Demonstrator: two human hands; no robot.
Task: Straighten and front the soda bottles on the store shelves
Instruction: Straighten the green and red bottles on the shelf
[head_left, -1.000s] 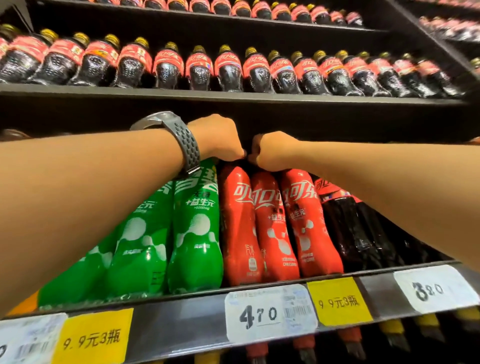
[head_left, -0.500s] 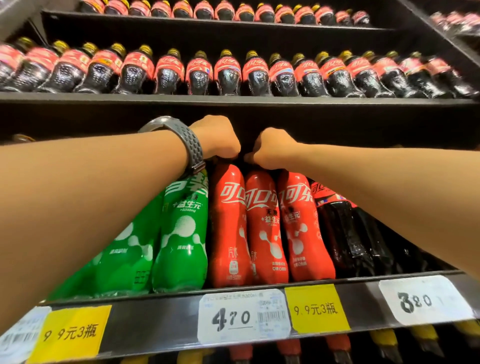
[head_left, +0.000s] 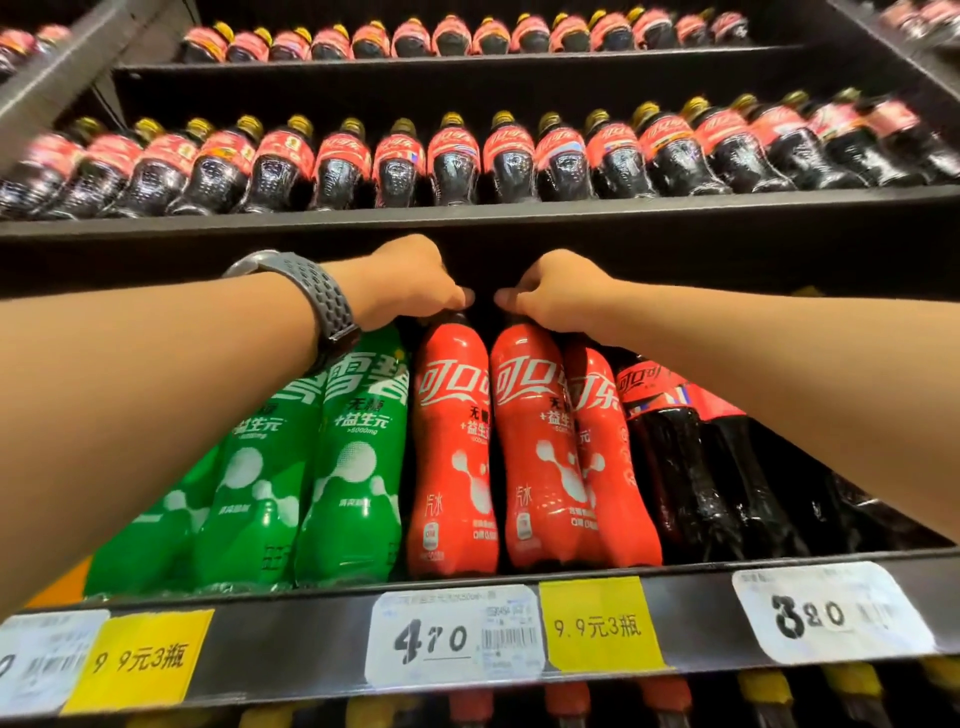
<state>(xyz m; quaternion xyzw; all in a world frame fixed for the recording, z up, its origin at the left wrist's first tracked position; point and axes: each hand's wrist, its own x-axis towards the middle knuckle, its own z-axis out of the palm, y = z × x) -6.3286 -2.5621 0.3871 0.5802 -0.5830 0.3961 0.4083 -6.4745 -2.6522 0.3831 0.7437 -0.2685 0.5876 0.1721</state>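
Observation:
Three red cola bottles stand side by side on the middle shelf (head_left: 291, 691). My left hand (head_left: 410, 283), with a grey watch on the wrist, grips the top of the left red bottle (head_left: 451, 447). My right hand (head_left: 558, 296) grips the top of the middle red bottle (head_left: 537, 447). Both caps are hidden under my fingers. The third red bottle (head_left: 605, 457) stands just right of them, partly behind. Green soda bottles (head_left: 358, 457) stand to the left, under my left forearm.
Dark cola bottles (head_left: 675, 467) with red labels fill the shelf to the right. Rows of dark cola bottles (head_left: 452, 161) line the two shelves above. White and yellow price tags (head_left: 452, 636) hang on the shelf edge. Bottle caps of a lower shelf show along the bottom.
My two hands have drawn slightly apart, and the two red bottles under them now stand more upright with a small gap at the necks. The view has tilted upward a little.

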